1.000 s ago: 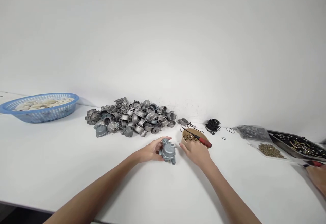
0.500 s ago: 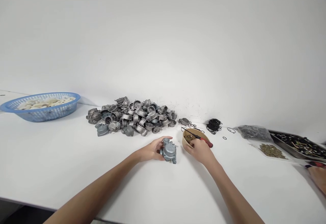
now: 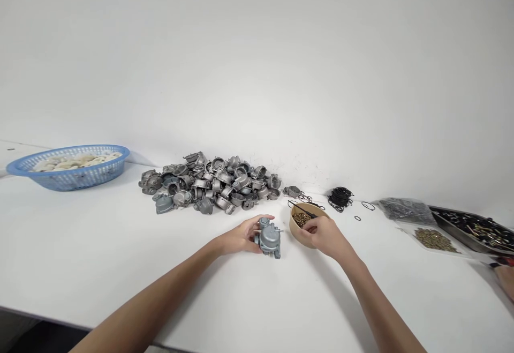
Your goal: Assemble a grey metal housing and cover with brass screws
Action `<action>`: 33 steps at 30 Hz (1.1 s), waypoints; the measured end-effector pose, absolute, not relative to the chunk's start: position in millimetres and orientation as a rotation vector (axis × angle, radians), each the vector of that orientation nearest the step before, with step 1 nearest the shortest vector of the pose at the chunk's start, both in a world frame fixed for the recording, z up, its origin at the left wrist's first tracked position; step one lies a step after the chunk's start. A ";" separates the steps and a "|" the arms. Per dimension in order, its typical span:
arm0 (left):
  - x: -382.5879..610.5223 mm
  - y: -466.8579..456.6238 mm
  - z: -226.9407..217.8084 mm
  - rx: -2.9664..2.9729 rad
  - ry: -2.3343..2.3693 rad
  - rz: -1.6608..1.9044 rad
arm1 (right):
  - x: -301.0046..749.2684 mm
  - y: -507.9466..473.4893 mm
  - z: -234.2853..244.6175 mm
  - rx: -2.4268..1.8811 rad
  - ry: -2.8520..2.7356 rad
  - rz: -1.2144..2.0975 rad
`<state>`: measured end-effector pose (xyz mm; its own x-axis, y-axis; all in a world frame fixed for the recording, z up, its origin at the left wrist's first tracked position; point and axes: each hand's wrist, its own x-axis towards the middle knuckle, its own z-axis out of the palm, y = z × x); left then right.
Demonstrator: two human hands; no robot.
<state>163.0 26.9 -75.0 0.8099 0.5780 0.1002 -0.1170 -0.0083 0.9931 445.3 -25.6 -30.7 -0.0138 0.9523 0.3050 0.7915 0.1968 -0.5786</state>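
My left hand [image 3: 241, 237] rests on the white table [image 3: 120, 256] and grips a grey metal carburetor body [image 3: 268, 238], which stands upright. My right hand [image 3: 324, 235] lies over the near rim of a small brown bowl [image 3: 296, 225] of brass screws, just right of the carburetor body, with its fingertips curled into the bowl. A screwdriver's dark shaft [image 3: 302, 210] lies across the bowl. Its handle is hidden under my right hand, so whether the hand grips it does not show.
A pile of grey metal castings [image 3: 212, 184] lies behind the hands, by the wall. A blue basket [image 3: 68, 179] stands far left. Black O-rings [image 3: 340, 197], bags of small parts [image 3: 401, 209] and a metal tray [image 3: 474, 224] lie to the right. Another person's hand [image 3: 506, 280] is at the right edge.
My right hand moved forward from beside the carburetor body onto the bowl and now covers the screwdriver's red handle. The left hand and the carburetor body stayed put.
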 end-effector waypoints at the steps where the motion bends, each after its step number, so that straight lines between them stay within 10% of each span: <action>1: 163.1 27.2 -75.3 1.485 0.385 0.568 | 448.0 -25.7 -29.9 -1.632 -1.860 0.363; 33: 153.0 32.3 -61.1 1.507 0.394 0.428 | 471.1 -21.4 -22.1 -1.527 -1.425 0.781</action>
<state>153.0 32.3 -61.1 0.8647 0.5021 0.0147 -0.0271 0.0175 0.9995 471.1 -21.4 -22.1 0.1438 0.9825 0.1185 0.4288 0.0461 -0.9022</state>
